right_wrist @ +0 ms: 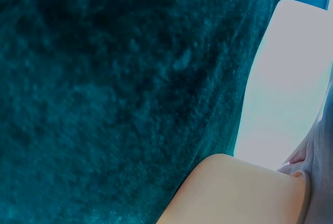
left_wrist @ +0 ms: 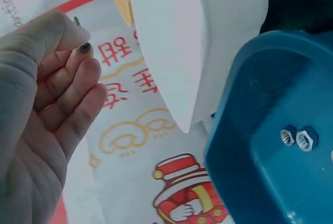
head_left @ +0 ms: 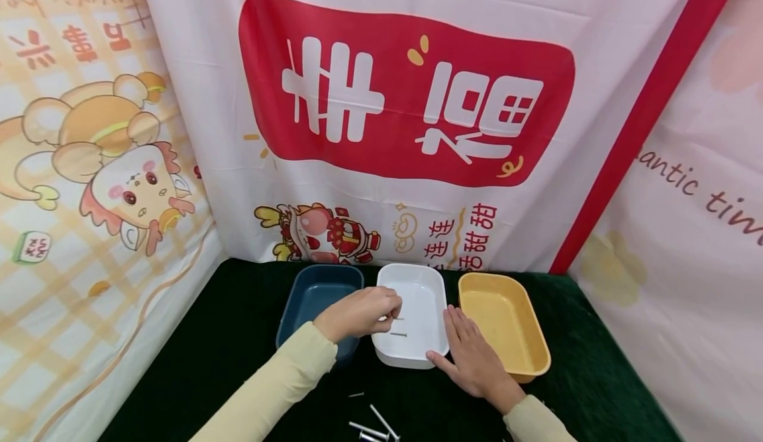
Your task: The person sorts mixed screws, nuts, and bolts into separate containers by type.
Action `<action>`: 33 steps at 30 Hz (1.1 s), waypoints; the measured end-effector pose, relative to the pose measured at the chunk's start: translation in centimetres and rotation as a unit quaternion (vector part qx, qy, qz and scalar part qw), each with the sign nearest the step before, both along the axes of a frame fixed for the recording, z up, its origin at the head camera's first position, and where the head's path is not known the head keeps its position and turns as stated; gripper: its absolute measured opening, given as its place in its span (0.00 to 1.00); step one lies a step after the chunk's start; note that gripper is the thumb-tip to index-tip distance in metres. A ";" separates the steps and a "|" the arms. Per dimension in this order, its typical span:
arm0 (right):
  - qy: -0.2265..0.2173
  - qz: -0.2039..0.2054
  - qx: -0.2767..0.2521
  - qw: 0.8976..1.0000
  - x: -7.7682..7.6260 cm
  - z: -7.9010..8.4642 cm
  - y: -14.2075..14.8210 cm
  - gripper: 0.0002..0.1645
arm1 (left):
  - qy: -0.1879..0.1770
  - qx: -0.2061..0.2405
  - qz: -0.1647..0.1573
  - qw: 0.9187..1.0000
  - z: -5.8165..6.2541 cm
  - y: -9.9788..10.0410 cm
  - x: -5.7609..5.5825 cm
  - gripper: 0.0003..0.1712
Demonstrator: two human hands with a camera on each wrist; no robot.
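Observation:
My left hand (head_left: 360, 313) is over the left side of the white tray (head_left: 417, 276). In the left wrist view, the thumb and fingers of that hand pinch a small dark screw (left_wrist: 85, 47) with a cross-slot head. A thin screw (head_left: 399, 334) lies on the white tray's floor. My right hand (head_left: 473, 359) rests at the white tray's right edge, fingers straight and thumb at the near corner. The right wrist view shows mostly cloth and tray sides.
A blue tray (head_left: 289, 303) stands left of the white one, with nuts (left_wrist: 306, 139) inside. A yellow tray (head_left: 536, 342) stands to the right. On the dark green cloth (head_left: 220, 356) lie a small screw (head_left: 356, 395) and several larger bolts (head_left: 384, 422).

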State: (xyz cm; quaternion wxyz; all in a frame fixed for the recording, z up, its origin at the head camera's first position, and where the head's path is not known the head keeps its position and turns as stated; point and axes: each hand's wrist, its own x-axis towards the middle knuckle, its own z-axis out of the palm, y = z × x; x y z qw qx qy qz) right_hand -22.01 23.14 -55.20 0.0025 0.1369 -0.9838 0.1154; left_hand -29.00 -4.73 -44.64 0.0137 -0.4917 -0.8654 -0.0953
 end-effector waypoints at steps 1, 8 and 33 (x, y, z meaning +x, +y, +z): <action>0.000 0.000 0.001 1.000 0.0 0.0 0.0 0.63 | 0.003 0.003 0.004 1.000 -0.2 0.1 -0.2 0.06; 0.001 0.001 -0.002 1.000 0.0 -0.2 -0.1 0.63 | 0.019 -0.005 0.088 0.996 -1.8 0.6 -0.8 0.18; 0.004 -0.003 -0.008 1.000 0.1 0.1 -0.2 0.59 | 0.032 -0.024 0.083 0.996 0.4 -3.5 3.8 0.26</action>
